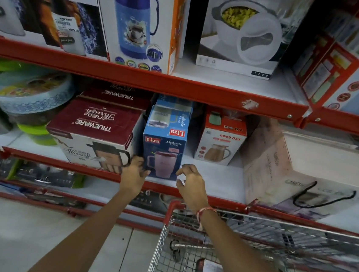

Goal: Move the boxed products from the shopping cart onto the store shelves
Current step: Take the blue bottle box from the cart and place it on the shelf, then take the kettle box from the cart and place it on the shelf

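Here the left hand (pixel 134 174) touches the blue Liza box (pixel 163 154), the right hand (pixel 191 187) just beside it, both hands' fingers spread.

Retail shop aisle, red shelves (pixel 135 80) of boxed kitchenware, wire shopping cart (pixel 183 258)

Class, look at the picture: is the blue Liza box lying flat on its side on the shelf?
No. The blue Liza box stands upright on the shelf, between the left hand and right hand.

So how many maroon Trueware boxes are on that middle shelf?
2: the front Trueware box at the shelf edge, left of the blue Liza box, and the rear Trueware box behind. More may be hidden.
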Available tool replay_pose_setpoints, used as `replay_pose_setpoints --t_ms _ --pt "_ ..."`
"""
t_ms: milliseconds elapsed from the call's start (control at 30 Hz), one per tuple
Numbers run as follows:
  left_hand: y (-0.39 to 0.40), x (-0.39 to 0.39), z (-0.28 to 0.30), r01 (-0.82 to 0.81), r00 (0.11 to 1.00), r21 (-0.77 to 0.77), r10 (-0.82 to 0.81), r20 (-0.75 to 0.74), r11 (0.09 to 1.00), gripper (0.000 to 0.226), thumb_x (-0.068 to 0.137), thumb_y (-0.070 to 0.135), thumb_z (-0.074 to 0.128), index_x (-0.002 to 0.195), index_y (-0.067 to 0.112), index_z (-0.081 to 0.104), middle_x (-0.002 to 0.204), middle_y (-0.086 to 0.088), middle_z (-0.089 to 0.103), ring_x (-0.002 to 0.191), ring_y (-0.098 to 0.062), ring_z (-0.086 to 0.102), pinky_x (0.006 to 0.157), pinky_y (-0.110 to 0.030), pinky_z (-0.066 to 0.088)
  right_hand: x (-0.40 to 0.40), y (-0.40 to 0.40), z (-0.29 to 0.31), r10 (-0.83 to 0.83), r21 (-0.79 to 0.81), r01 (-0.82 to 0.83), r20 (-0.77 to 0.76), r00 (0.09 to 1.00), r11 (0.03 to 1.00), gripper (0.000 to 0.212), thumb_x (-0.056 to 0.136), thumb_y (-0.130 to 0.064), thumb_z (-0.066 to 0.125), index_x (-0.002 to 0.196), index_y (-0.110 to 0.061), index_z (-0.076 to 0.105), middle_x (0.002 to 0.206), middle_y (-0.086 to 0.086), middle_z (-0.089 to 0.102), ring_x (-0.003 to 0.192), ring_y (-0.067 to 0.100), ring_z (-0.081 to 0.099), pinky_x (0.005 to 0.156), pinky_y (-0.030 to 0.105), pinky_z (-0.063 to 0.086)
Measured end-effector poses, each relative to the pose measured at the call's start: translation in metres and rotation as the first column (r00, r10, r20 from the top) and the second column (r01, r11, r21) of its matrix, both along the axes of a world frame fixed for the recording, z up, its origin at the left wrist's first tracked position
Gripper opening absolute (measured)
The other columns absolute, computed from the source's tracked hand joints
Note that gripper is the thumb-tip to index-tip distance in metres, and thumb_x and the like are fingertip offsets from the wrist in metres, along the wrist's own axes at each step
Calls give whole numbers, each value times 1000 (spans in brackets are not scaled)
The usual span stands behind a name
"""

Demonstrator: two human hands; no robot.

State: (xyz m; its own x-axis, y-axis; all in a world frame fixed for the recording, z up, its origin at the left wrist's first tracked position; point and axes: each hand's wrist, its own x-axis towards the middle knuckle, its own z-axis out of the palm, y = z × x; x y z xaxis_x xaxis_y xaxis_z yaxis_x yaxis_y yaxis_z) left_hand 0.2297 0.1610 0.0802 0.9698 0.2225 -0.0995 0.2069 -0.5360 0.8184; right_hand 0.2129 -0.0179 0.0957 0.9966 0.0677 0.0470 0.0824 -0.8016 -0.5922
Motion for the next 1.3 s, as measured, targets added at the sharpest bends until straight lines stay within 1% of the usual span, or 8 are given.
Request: replay_pose_setpoints --t_ms 267,400,533,700,867,1033,1167,1300 --pt "-46 -81 -27 -12 997 117 3 73 993 27 88 13 56 114 6 54 117 -18 58 106 -33 57 94 -43 49 -98 -65 -59 -88 -18 87 -113 990 996 23 83 -4 58 103 -12 65 123 7 56 95 25 64 85 36 56" --pt "-87 -124 -56 120 993 69 -119 -20 990 19 89 12 54 107 6 57 105 -14 63 91 -27 62 76 -32 50 -164 -109 -96 -236 -27 238 -295 926 971 27 84 -6 58 111 -9 60 123 14 56 90 34 63 75 39 52" --pt "-140 -175 -85 292 938 -27 -292 -188 956 15 86 6 56 100 7 62 95 -14 70 81 -21 64 67 -26 51 -228 -155 -127 -411 -134 404 -522 747 905 48 77 -7 62 124 -8 50 126 16 51 115 34 49 97 39 45" --pt "-205 -226 -104 354 794 -171 -393 -464 919 15 88 8 57 101 5 63 109 -13 69 78 -9 60 55 -10 49 -273 -208 -142 -627 -247 623 -585 514 742 86 72 -25 73 141 -4 26 144 23 33 133 39 28 113 50 27" --pt "-246 -253 -113 429 600 -249 -480 -641 868 30 91 15 53 121 10 53 123 -9 63 109 -23 61 80 -26 49 -284 -244 -141 -526 -64 842 -805 274 536 81 74 -19 77 137 -6 29 129 18 54 105 34 56 90 37 48" --pt "-240 -251 -119 471 579 -198 -471 -666 860 42 89 14 56 129 12 47 121 -8 64 99 -21 65 70 -25 55 -279 -229 -133 -375 43 808 -870 319 587 56 76 -6 73 123 -7 42 98 5 62 80 18 59 57 27 52" --pt "-206 -234 -115 420 617 -113 -375 -692 901 25 85 11 61 107 9 49 118 -13 62 90 -23 62 57 -22 52 -269 -198 -122 -320 87 736 -862 394 671 58 74 -6 73 122 -11 41 109 12 62 95 31 64 74 53 59" --pt "-166 -226 -100 390 656 -81 -338 -675 917 32 80 11 69 96 11 42 118 -12 64 101 -26 65 54 -19 51 -254 -173 -100 -256 155 628 -819 514 763 51 76 -11 73 116 -12 40 115 10 61 96 30 64 68 52 60"
